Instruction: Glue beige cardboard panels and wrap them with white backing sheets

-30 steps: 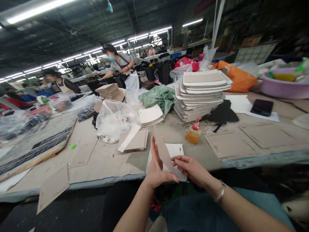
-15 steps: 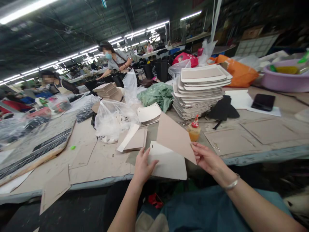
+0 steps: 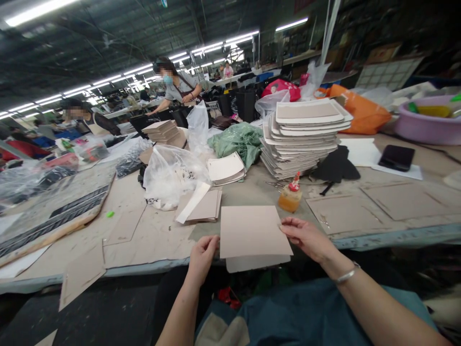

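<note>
A beige cardboard sheet (image 3: 254,230) lies level in front of me at the table's front edge. My right hand (image 3: 306,238) pinches its right edge between thumb and fingers. At the opposite edge, my left hand (image 3: 203,257) has its fingers closed on the sheet's left side. Beneath it a white sheet (image 3: 257,264) shows only as a strip along the near side; the rest is covered. Just behind the cardboard stands a small bottle of amber liquid (image 3: 290,199) with a red top. A few cardboard pieces (image 3: 205,207) lie to the left, a white strip across them.
A tall stack of boards (image 3: 304,139) rises behind the bottle, with a smaller white stack (image 3: 226,169) to its left. Plastic bags (image 3: 173,178), a green bag (image 3: 237,142), a phone (image 3: 396,157) and a purple basin (image 3: 428,125) are around. A masked co-worker (image 3: 176,86) stands farther back.
The cardboard sheet has turned from a slant to square over the white sheet, covering most of it. My left hand has moved from the white sheet to the cardboard's left edge, its spread fingers now closed.
</note>
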Tool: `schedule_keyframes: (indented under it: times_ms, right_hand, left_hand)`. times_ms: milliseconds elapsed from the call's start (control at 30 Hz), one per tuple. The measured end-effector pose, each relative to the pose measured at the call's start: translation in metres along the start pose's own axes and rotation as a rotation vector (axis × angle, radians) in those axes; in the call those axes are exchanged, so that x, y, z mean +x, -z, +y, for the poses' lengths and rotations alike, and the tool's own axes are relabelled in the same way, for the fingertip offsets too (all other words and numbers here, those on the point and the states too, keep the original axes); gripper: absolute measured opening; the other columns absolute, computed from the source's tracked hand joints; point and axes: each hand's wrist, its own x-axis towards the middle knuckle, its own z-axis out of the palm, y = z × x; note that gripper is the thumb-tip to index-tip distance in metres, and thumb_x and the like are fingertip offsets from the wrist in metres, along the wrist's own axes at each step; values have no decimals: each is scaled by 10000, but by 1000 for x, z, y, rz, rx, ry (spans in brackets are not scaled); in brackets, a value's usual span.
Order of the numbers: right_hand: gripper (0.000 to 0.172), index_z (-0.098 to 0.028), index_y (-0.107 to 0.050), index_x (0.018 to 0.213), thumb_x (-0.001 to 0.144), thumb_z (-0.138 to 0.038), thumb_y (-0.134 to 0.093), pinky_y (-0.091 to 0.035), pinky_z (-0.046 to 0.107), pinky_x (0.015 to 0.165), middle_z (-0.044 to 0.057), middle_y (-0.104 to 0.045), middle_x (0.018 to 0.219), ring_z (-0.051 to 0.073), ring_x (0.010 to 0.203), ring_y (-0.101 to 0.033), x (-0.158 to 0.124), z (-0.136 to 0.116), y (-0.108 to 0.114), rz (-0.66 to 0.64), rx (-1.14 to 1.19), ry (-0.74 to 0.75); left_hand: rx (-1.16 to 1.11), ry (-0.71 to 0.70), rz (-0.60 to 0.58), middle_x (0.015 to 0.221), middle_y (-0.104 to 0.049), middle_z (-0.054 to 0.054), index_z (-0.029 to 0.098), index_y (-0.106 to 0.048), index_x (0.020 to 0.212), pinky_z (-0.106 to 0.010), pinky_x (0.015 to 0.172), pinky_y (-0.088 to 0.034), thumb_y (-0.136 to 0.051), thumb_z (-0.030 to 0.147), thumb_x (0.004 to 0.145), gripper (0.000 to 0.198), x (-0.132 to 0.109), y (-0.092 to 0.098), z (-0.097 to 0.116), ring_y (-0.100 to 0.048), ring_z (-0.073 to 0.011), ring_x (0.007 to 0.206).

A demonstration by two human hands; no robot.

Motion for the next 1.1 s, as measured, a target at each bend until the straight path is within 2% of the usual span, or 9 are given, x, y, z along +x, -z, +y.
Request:
schedule_keyframes:
  times_ms: [100, 200, 333, 433, 567, 667, 833, 1100]
  right_hand:
    - [358, -147, -614, 822, 583, -333, -806, -226, 170, 436, -8, -541, 739, 48, 554, -378, -1, 1, -2, -16, -107, -22]
    - [384, -147, -610, 834, 573, -362, -791, -234, 179, 447, -6, -552, 743, 63, 572, -401, 0, 2, -2, -4, -191, -37]
    - [398, -153, -624, 862, 582, -411, -737, -295, 204, 482, 6, -602, 747, 103, 605, -467, 3, 3, -2, 42, -389, -42]
    - [354, -155, -652, 879, 628, -404, -673, -396, 259, 603, 30, -656, 791, 159, 701, -548, 9, 4, -2, 73, -584, 29]
    - [277, -177, -686, 888, 697, -362, -608, -419, 298, 728, 37, -687, 882, 204, 820, -601, 20, 4, -1, 104, -831, 115]
    - [217, -195, -694, 862, 723, -326, -592, -418, 284, 704, 23, -693, 852, 194, 794, -614, 24, 2, -1, 144, -1003, 104]
    - [167, -224, -694, 785, 734, -340, -587, -395, 267, 640, 1, -689, 796, 178, 743, -607, 27, 0, -4, 199, -1149, 83]
    - [219, -228, -684, 704, 755, -398, -556, -358, 264, 576, 9, -677, 732, 183, 694, -595, 32, -3, -6, 215, -1274, 89]
  left_hand:
    - [-107, 94, -39, 663, -609, -34, 118, -657, 776, -215, 514, -388, -488, 623, 756, 533, -4, 2, 10, -522, -123, 572]
    - [-84, 83, -102, 556, -542, 3, 125, -643, 708, -206, 488, -359, -555, 624, 711, 507, -7, 0, 14, -479, -106, 511]
    - [-13, 109, -128, 488, -512, 31, 139, -633, 730, -195, 436, -323, -591, 571, 698, 436, -6, -2, 14, -458, -96, 447]
    - [59, 99, -164, 456, -520, 40, 162, -578, 674, -186, 409, -313, -535, 526, 753, 376, 1, -3, 12, -473, -94, 411]
    - [175, 105, -216, 452, -542, 39, 179, -526, 641, -181, 395, -332, -472, 480, 800, 344, 13, -9, 6, -528, -107, 409]
    - [224, 131, -226, 491, -569, 31, 184, -508, 643, -185, 389, -348, -452, 428, 813, 303, 19, -15, 0, -574, -121, 436]
    - [335, 89, -237, 498, -581, 24, 182, -498, 597, -210, 484, -422, -435, 379, 834, 315, 23, -22, -4, -583, -120, 432]
    - [565, 70, -206, 538, -606, -7, 178, -555, 621, -220, 548, -393, -423, 344, 867, 325, 24, -25, 2, -576, -129, 491]
